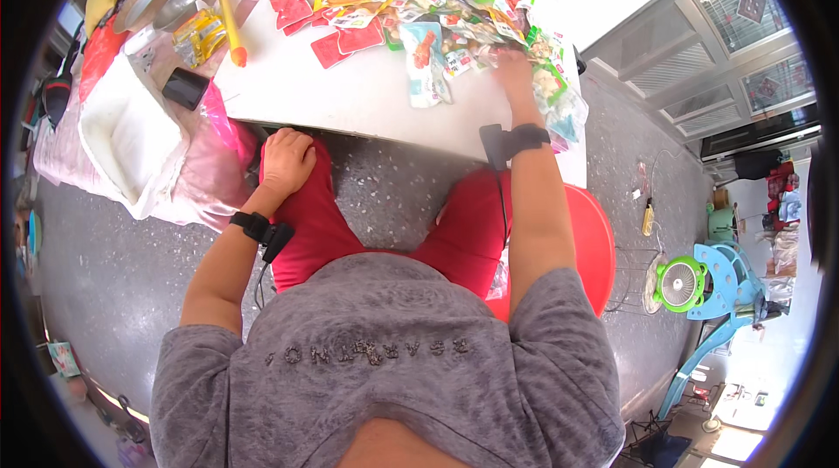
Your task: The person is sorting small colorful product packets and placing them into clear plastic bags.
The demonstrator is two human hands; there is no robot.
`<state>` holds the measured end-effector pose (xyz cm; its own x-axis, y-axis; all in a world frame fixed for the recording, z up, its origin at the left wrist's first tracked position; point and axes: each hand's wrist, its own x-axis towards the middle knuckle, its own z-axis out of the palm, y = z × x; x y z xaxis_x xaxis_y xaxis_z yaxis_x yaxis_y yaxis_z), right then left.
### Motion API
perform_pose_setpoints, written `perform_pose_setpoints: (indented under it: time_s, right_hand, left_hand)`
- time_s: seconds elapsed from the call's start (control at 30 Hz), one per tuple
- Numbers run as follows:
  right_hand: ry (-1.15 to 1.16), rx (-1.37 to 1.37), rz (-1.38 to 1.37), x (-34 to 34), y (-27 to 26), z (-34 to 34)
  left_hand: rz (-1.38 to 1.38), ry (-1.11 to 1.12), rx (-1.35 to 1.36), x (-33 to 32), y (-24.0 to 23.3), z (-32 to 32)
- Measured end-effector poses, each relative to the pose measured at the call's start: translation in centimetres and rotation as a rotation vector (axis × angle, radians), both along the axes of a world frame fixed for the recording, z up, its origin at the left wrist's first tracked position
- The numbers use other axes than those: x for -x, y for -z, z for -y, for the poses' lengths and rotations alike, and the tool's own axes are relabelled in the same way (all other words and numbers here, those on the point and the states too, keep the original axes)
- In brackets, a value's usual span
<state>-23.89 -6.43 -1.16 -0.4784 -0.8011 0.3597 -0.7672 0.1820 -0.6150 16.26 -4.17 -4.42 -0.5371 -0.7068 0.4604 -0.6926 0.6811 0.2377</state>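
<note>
My right hand [513, 71] reaches into the near right part of a pile of small packaged snacks [452, 2] on the white table [314, 101]. Its fingers are blurred among the packets, so I cannot tell whether they grip one. Just left of it lies a pale blue and white packet [426, 65]. Several red packets [359, 37] sit at the pile's left edge. Below the table's front edge, my left hand [288, 156] rests on my left knee, in red trousers, holding nothing. Each wrist wears a black strap with a small device.
On the pink-covered surface at left are a white foam box [131, 134], a dark phone [185, 88] and bowls [141, 2]. A yellow and orange stick-like object [229, 16] lies at the table's left edge. A red tub [593, 245] stands by my right side; a green fan [680, 283] stands further right.
</note>
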Motion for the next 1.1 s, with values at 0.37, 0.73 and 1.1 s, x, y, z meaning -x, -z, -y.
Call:
perform_pose_setpoints:
  time_s: [0.37,0.73,1.1]
  right_hand:
    - [-0.044,0.381,0.696,-1.8,-10.3,-10.6]
    - [0.26,0.803,0.836,4.1,-6.0,-31.6]
    - [0.607,-0.82,0.193,7.5,14.9,-47.7]
  left_hand:
    - [0.009,-0.008,0.0,-0.1,0.2,-0.2]
    - [0.04,-0.018,0.018,-0.6,0.4,-0.5]
    - [0.187,0.006,0.021,0.0,0.3,-0.1]
